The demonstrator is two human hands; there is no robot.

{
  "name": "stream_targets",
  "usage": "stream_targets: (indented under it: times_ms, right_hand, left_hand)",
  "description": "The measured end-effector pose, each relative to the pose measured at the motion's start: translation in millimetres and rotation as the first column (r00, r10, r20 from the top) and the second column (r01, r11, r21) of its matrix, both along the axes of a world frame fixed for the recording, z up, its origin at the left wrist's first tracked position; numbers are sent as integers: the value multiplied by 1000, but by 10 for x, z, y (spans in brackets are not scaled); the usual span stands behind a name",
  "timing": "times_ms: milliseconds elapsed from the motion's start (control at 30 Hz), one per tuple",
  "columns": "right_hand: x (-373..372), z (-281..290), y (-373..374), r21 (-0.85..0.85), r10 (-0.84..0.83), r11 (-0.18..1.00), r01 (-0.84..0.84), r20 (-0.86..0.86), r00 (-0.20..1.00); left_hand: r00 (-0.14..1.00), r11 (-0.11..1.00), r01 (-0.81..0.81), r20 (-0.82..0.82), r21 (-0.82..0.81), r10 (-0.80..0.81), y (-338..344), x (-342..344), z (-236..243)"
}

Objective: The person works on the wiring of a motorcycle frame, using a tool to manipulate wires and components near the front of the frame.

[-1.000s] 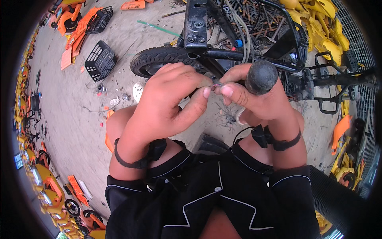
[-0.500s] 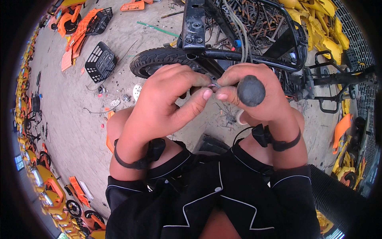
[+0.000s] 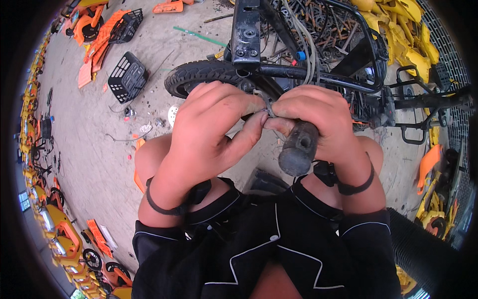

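My left hand is closed, thumb and forefinger pinching the end of a thin grey cable. Facing it, my right hand pinches the same cable almost fingertip to fingertip. A black, round-ended handle with a hole in its side also sits in my right hand, its butt pointing down toward my lap; the tool's other end is hidden. Just beyond my hands stands a stripped black vehicle frame with a wheel, and grey cables run along it.
A black plastic basket lies on the concrete floor to the left. Behind the frame is a heap of rusty metal parts. Yellow panels pile up at the far right. Orange parts lie at the far left.
The handle in my right hand has tipped, its butt swinging down and left so that its side now shows. My right hand has turned with it. Both hands still pinch together at the cable.
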State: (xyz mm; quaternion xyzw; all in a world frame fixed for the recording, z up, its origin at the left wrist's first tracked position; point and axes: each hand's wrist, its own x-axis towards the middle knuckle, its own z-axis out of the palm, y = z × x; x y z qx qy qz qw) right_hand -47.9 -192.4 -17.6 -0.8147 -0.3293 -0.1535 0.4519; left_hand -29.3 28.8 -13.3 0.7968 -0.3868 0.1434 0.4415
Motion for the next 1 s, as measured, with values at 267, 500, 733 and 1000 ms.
stream_targets:
  times_ms: [267, 500, 733, 1000]
  right_hand:
    - [2, -39, 40, 93, 15, 996, -13, -20, 1000]
    - [-23, -44, 125, 127, -44, 991, 40, 31, 999]
    - [-20, -14, 128, 120, -13, 993, 10, 21, 1000]
    - [-57, -75, 190, 307, 14, 951, 24, -121, 993]
  left_hand:
    - [953, 965, 49, -277, -257, -122, -11, -25, 31]
    - [867, 927, -32, -472, -373, -160, -42, -87, 10]
    - [838, 929, -33, -518, -368, -175, 0, -75, 10]
    - [602, 872, -217, -764, -438, -234, -55, -137, 98]
